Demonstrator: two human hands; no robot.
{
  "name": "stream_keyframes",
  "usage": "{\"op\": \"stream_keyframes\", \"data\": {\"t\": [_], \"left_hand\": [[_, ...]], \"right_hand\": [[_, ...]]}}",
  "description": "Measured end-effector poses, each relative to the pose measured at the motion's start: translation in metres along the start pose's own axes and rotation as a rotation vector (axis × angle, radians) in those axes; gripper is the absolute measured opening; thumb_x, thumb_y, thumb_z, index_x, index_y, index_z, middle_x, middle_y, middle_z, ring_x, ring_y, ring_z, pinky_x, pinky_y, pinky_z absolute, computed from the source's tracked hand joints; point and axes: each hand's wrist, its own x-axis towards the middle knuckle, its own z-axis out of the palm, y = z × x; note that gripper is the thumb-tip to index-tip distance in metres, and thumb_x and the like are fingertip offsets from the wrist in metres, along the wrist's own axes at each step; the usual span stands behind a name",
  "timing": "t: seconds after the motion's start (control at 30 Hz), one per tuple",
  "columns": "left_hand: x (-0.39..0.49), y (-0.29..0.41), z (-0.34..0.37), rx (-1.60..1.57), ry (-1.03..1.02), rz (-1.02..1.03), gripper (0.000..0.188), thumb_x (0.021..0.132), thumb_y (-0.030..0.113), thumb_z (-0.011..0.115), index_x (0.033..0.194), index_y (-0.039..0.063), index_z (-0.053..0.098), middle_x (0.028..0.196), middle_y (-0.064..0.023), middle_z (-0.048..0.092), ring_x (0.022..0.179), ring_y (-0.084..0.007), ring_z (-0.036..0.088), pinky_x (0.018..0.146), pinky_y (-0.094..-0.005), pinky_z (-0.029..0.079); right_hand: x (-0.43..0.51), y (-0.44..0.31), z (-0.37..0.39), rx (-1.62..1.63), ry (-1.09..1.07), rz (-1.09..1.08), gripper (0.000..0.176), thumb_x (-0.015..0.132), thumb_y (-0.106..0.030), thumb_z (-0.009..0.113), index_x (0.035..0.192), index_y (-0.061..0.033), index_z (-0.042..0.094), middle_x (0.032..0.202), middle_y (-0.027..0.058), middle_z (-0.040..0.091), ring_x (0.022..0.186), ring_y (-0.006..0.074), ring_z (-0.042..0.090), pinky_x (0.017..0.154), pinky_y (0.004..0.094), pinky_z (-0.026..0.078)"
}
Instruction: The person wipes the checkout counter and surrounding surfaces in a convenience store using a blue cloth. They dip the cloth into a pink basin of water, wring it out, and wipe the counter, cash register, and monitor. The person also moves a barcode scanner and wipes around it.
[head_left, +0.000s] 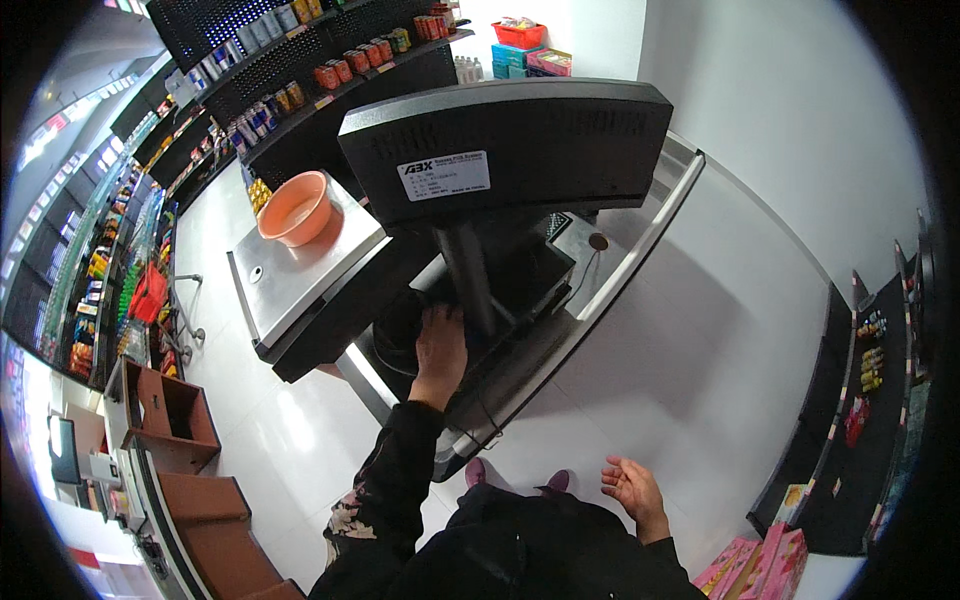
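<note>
My left hand (440, 352) reaches forward onto a dark, rounded black object (396, 334) on the checkout counter, beside the stand (465, 277) of a point-of-sale monitor. Its fingertips fade into shadow, so I cannot tell whether they grip anything. The monitor (517, 150) shows me its black back, which bears a printed label. Under its stand sits a black box-shaped base (536, 274). Low on the right, my right hand (634, 487) hangs in the air over the floor, palm partly up, fingers loosely curled and apart, with nothing in it.
An orange plastic basin (296, 208) stands on a steel-topped counter section (315, 259). The counter's pale edge rail (637, 232) runs diagonally, with a loose cable (487, 427) near its close end. Shelves of cans (352, 64) rise behind. Brown cabinets (199, 510) stand left, black shelving (847, 405) right.
</note>
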Motion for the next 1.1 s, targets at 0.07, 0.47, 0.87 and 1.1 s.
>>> {"op": "stream_keyframes", "data": {"t": [0.07,0.47,0.87,1.1], "left_hand": [[0.017,-0.002,0.010,-0.087,0.034,-0.048,0.034,0.092,0.003,0.064,0.126,0.002,0.068,0.126,-0.0196,0.062,0.126,-0.0419,0.057,0.099,-0.0486,0.057],[0.064,-0.038,0.057,-0.212,-0.022,0.015,0.045,0.096,0.016,0.069,0.137,0.002,0.060,0.140,-0.0258,0.059,0.129,-0.0478,0.055,0.107,-0.0567,0.050],[0.002,0.014,-0.030,-0.044,-0.173,-0.008,0.029,0.094,0.005,0.062,0.122,-0.004,0.064,0.121,-0.0222,0.060,0.123,-0.0419,0.058,0.100,-0.0482,0.056],[-0.041,0.026,-0.055,-0.221,-0.142,-0.073,0.035,0.089,0.013,0.068,0.119,-0.007,0.067,0.119,-0.0234,0.064,0.114,-0.0421,0.064,0.092,-0.0471,0.059]], "right_hand": [[0.003,-0.003,0.002,0.003,-0.005,0.014,0.042,0.113,-0.027,0.051,0.139,0.0052,0.058,0.110,0.0165,0.071,0.095,0.0233,0.072,0.083,0.0384,0.062],[0.010,-0.006,-0.006,0.017,-0.026,0.066,0.041,0.113,-0.028,0.053,0.138,0.0043,0.058,0.112,0.0177,0.070,0.099,0.0258,0.070,0.085,0.0410,0.060],[0.011,-0.022,-0.012,-0.034,-0.093,0.044,0.042,0.113,-0.029,0.052,0.139,0.0037,0.059,0.114,0.0157,0.069,0.101,0.0235,0.068,0.087,0.0406,0.059],[0.013,-0.029,-0.021,-0.058,-0.115,0.051,0.041,0.113,-0.028,0.052,0.138,0.0029,0.060,0.114,0.0151,0.069,0.100,0.0231,0.068,0.086,0.0394,0.059]]}}
